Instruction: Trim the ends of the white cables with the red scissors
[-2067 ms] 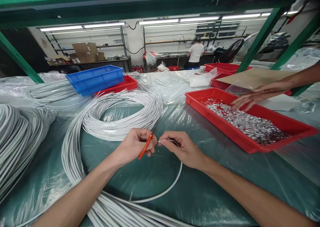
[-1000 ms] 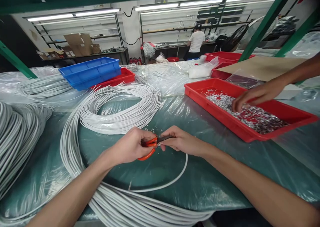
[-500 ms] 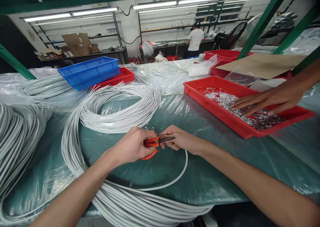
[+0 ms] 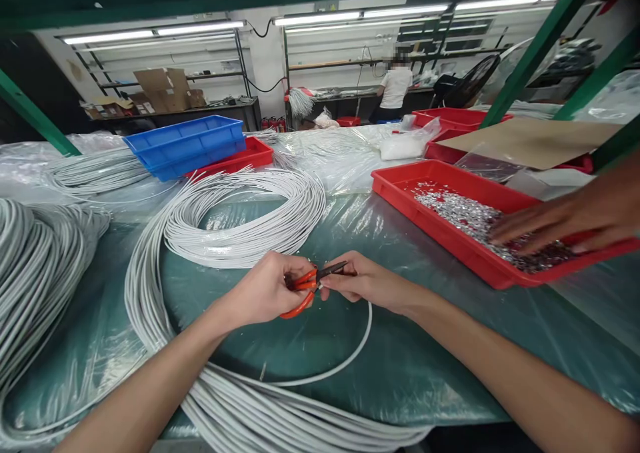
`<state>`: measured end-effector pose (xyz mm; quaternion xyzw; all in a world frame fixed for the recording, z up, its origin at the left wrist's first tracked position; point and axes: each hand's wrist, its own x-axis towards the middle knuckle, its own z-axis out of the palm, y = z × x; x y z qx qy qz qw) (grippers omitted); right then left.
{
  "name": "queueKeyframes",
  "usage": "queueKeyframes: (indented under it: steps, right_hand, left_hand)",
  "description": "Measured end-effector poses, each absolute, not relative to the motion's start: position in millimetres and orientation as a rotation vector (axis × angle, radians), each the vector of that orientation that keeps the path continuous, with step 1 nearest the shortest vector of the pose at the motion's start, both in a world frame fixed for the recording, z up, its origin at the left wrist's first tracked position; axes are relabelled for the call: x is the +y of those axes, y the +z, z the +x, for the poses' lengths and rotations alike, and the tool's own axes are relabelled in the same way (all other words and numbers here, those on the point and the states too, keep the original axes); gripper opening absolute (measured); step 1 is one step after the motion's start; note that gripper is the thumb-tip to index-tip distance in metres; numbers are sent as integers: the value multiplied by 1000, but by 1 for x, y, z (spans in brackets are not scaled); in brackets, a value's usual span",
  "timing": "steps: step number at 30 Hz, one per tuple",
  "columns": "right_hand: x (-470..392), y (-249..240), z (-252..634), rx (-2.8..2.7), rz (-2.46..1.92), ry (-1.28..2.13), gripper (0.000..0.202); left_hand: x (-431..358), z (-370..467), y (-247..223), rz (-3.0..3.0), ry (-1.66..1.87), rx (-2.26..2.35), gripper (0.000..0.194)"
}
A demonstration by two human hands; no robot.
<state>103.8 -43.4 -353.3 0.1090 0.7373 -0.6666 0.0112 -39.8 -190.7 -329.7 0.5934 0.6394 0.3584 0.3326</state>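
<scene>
Both forearms reach in from the near edge, wrists nearly level, with the hands meeting over the green plastic-covered counter [image 4: 295,346]. The left hand [image 4: 267,290] is curled closed around orange-handled scissors with dark blades [image 4: 313,282], tips directed at the right hand [image 4: 373,285]. The right hand is pinched closed on a thin white cable [image 4: 369,323], which loops down beneath it, near the coiled white cable bundle [image 4: 235,248]. Relative to about two seconds earlier, the scissors have swung from upright to sideways. A co-worker's hand [image 4: 570,216] has shifted toward the near end of the red plastic tray [image 4: 435,233] of small silver pieces [image 4: 460,214]. Markings on the brown cardboard boxes [image 4: 163,90] are too small to read.
</scene>
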Motion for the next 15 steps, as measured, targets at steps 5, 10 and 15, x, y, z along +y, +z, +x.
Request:
queueKeyframes:
  steps: [5, 10, 15]
  right_hand:
    - [-41, -354, 103, 2412, 227, -2028, 43]
    - [-40, -354, 105, 2437, 100, -2085, 41]
    - [-41, -357, 102, 2434, 181, -2175, 42]
  left_hand:
    - [-189, -41, -332, 1462, 1019, 1631, 15]
    - [-189, -43, -331, 1378, 1075, 1595, 9]
    - [-185, -48, -338, 1348, 1153, 1725, 4]
